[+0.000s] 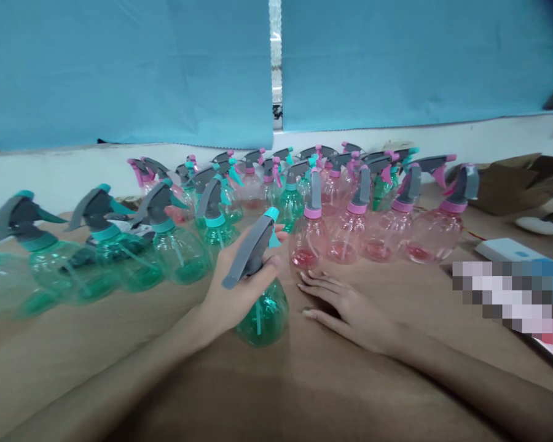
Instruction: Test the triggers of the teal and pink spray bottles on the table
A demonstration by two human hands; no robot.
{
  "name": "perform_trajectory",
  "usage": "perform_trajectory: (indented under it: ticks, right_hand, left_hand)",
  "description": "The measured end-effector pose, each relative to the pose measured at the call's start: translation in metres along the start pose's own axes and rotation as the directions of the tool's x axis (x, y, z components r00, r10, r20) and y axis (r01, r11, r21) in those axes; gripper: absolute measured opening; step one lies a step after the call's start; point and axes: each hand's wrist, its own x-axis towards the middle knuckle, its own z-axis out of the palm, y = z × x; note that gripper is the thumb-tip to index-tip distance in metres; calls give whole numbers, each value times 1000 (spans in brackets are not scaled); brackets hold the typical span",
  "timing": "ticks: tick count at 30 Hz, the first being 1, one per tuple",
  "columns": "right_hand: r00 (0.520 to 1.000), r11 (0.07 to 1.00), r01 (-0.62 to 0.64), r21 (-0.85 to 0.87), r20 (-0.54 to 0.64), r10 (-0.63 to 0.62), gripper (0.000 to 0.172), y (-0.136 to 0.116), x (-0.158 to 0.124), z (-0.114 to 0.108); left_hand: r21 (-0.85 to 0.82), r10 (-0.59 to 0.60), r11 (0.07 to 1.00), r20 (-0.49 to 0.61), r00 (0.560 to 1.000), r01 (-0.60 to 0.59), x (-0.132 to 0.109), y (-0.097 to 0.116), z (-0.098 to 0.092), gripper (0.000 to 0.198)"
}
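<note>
My left hand [233, 285] is closed around the neck of a green spray bottle [263, 316] with a grey and teal trigger head. That bottle stands upright in front of me, some green liquid inside. My right hand [345, 301] lies flat on the table with its fingers spread, holding nothing. Just beyond its fingertips stands a pink spray bottle [308, 239], first in a row of several pink ones. To the left runs a row of green spray bottles, the nearest to my left hand being a green bottle [217, 227] partly hidden behind it.
Behind the front rows, more pink and green spray bottles crowd toward the wall, among them a green one [290, 205]. An open cardboard box [511, 184] sits at the back right. A white box [511, 250] lies at the right, near a blurred-out item. Blue sheeting [129, 73] covers the wall.
</note>
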Motion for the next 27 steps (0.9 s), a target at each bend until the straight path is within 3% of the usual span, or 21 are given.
perform_trajectory:
  ticks: [12, 27]
  right_hand:
    - [1000, 1000, -6, 5, -5, 6, 53, 1, 0, 1]
    - [1000, 1000, -13, -6, 1, 13, 53, 0, 0, 0]
  left_hand:
    - [-97, -4, 995, 22, 1000, 6, -1, -4, 1, 37]
    - [-120, -7, 993, 11, 1000, 8, -1, -4, 1, 34]
